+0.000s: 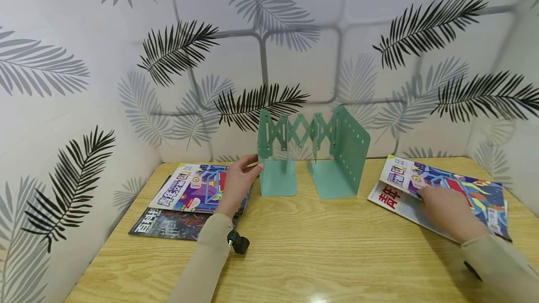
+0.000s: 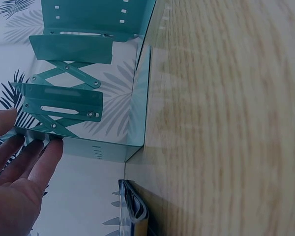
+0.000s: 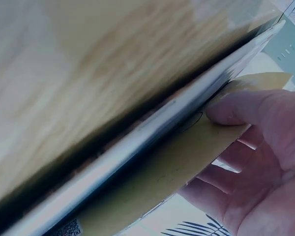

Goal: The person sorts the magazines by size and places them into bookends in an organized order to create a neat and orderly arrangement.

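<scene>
A green expandable metal bookend (image 1: 351,153) with a scissor lattice stands upright on the table. My left hand (image 1: 241,179) is at its left end panel; in the left wrist view the thumb lies on the inner side of the panel's edge and the fingertips (image 2: 53,147) on the outer side. My right hand (image 1: 448,209) grips the upper magazine (image 1: 471,186) of the right pile, thumb beneath and fingers over the cover. That magazine is lifted at its near edge above a white-covered magazine (image 1: 389,198) with red lettering.
Left of the bookend, a colourful magazine (image 1: 181,188) lies on a dark-covered magazine (image 1: 168,225), partly behind my left forearm. A leaf-patterned wall covering (image 1: 294,69) rises behind the wooden table (image 1: 311,247). A small black device (image 1: 238,242) sits at my left wrist.
</scene>
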Tool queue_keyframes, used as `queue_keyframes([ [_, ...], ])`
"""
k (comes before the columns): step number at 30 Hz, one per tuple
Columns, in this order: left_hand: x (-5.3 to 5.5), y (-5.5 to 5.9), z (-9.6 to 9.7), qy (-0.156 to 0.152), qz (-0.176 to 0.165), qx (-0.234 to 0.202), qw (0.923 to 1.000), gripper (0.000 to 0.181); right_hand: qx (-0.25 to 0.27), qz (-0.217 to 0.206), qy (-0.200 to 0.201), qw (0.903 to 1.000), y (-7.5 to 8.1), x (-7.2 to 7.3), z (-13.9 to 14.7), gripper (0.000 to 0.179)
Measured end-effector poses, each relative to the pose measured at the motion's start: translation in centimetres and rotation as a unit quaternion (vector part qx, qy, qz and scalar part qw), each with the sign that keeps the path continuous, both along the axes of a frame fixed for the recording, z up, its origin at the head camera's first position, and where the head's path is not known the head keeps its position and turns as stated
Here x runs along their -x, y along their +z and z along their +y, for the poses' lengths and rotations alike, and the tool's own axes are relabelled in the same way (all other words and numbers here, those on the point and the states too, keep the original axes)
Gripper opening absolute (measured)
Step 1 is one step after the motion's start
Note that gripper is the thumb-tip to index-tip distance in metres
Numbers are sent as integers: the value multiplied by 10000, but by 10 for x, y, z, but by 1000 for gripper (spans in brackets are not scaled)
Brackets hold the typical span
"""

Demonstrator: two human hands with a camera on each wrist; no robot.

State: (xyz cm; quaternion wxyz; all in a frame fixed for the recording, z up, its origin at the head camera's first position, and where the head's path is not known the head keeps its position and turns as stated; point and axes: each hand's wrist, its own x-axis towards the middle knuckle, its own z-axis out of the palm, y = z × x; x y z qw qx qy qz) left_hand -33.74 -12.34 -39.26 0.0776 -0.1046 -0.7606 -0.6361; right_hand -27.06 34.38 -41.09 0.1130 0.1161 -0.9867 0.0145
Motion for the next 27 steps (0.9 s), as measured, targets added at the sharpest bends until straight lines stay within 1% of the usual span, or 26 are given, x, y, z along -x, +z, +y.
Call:
queue_keyframes([
  [7, -28, 30, 5, -30, -64, 127, 9999, 40, 114, 57, -120, 9998, 2, 0, -2, 7],
  [16, -28, 29, 4, -40, -59, 144, 9999, 40, 199, 177, -284, 9992, 4, 0, -2, 7],
  [27, -27, 30, 3, -48, -58, 144, 9999, 40, 508, -23, -489, 9975, 11, -1, -1, 4],
])
